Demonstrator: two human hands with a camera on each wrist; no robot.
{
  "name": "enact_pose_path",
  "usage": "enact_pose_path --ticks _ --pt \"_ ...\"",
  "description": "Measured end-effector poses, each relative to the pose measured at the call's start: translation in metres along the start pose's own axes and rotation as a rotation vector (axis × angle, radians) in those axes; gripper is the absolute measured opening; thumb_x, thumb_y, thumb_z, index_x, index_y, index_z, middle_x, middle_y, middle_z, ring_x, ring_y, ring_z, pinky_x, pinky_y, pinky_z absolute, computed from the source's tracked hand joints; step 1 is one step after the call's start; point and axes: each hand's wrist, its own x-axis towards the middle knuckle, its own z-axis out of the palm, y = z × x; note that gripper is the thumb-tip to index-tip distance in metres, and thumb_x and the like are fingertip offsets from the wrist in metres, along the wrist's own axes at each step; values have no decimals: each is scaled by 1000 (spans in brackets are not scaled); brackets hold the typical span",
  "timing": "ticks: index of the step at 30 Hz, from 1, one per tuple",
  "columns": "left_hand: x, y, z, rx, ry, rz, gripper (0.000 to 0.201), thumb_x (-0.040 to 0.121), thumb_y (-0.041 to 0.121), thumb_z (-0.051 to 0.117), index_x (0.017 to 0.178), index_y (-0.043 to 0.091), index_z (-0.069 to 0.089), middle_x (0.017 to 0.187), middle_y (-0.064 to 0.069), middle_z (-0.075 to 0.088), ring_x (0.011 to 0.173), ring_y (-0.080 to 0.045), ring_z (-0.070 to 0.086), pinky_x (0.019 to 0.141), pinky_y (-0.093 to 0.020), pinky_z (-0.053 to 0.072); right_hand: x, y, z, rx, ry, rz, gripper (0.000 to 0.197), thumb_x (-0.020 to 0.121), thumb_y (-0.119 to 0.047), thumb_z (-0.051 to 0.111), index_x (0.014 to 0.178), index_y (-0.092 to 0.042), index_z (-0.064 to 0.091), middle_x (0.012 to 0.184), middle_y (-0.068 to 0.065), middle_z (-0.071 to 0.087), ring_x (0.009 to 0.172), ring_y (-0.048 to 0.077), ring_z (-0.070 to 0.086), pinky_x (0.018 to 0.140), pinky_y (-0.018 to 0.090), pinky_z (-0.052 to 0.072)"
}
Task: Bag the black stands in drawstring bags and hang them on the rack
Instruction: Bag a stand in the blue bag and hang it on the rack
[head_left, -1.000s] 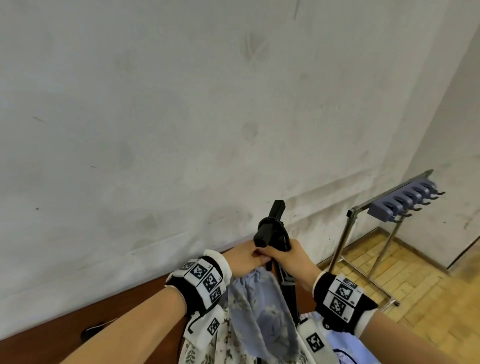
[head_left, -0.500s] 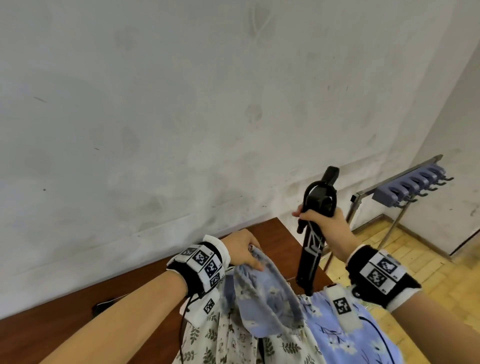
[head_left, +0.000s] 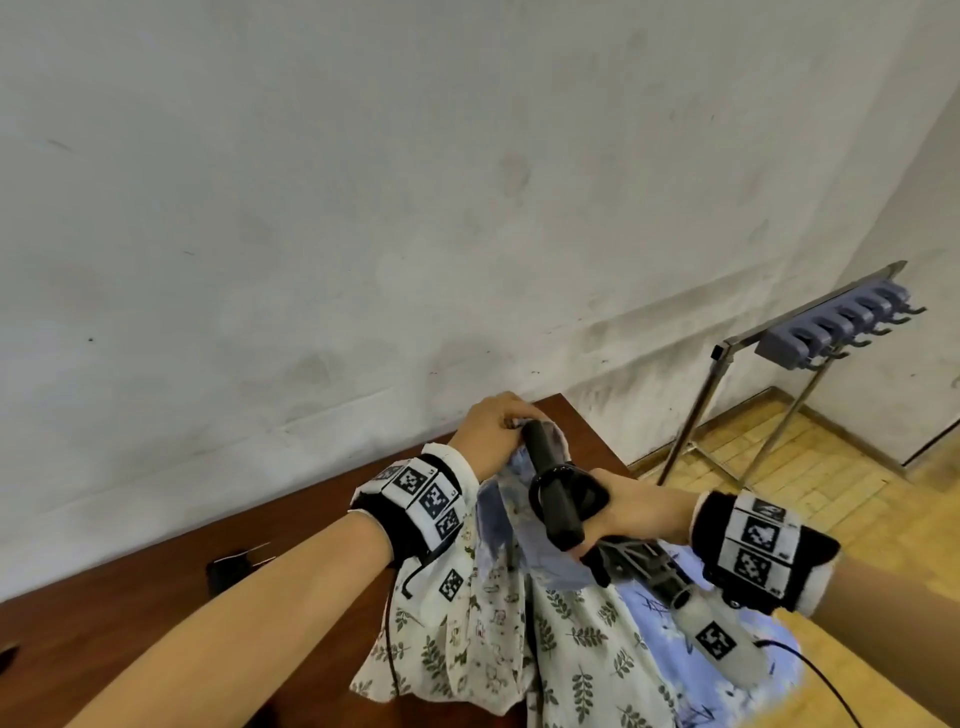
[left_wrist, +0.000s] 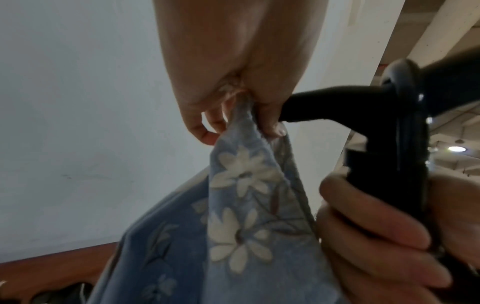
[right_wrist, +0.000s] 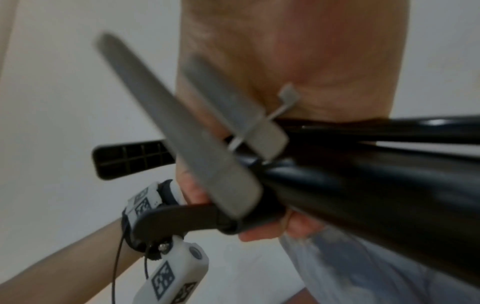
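My right hand (head_left: 608, 519) grips a folded black stand (head_left: 556, 499) around its middle, tilted so one end points at my left hand. That end touches the lifted rim of a blue floral drawstring bag (head_left: 514, 525). My left hand (head_left: 506, 423) pinches this rim, as the left wrist view shows: fingers (left_wrist: 270, 123) bunch the blue bag (left_wrist: 246, 195) next to the black stand (left_wrist: 402, 123). In the right wrist view the stand (right_wrist: 363, 195) fills the frame, blurred, under my right hand (right_wrist: 259, 234). The stand's lower part is hidden behind my right wrist.
A white leaf-print bag (head_left: 467, 634) hangs below the blue one, over the brown table (head_left: 156, 597). A small black object (head_left: 234, 564) lies on the table at left. The metal rack (head_left: 722, 395) with grey hooks (head_left: 831, 332) stands on the parquet floor at right, near the wall.
My right hand has swung the stand from upright at the right down and left, onto the bag's rim. My left hand has raised the blue bag's rim.
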Motion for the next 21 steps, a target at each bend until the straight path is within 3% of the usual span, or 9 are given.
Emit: enact_pose_path --ticks 4,8,10,12,14,18,21 --pt "-7 -10 -3 -120 100 -24 16 90 14 61 96 21 74 105 -2 59 100 -19 57 91 -26 44 7 4 -1 68 -97 90 15 76 0 69 88 -2 60 81 18 59 68 24 62 63 25 54" --pt "-14 -8 -8 -140 114 52 17 84 23 69 98 15 75 100 4 55 92 -10 55 77 -7 42 21 21 5 67 -174 214 27 75 -13 73 93 5 64 89 24 60 81 36 57 73 38 49" --pt "-20 -5 -8 -84 51 135 17 84 21 69 98 15 76 98 6 52 87 -8 54 80 -11 44 29 33 6 134 -189 250 35 75 -21 76 92 6 63 89 28 58 81 42 51 75 47 39" --pt "-26 -6 -7 -36 -16 209 16 86 18 66 99 17 76 99 6 53 88 -9 55 87 -23 48 33 38 5 282 -177 235 27 79 -18 72 90 2 58 84 24 55 73 36 52 72 43 40" --pt "-30 -8 -5 15 -2 264 18 88 17 63 101 18 76 99 4 54 90 -12 57 89 -32 50 35 38 3 414 -134 225 23 79 -12 69 93 -1 55 83 21 55 68 30 55 68 38 46" --pt "-36 -4 2 216 139 467 20 91 24 56 97 24 75 97 5 57 81 -14 58 69 -36 52 42 38 4 540 -47 253 33 80 -9 71 107 0 54 89 20 60 70 29 62 67 36 53" --pt "-38 -5 15 419 137 647 28 89 30 48 91 20 74 94 0 60 70 -16 55 53 -29 47 44 33 4 672 63 284 13 91 -12 58 97 0 58 79 14 62 62 23 62 57 28 56"
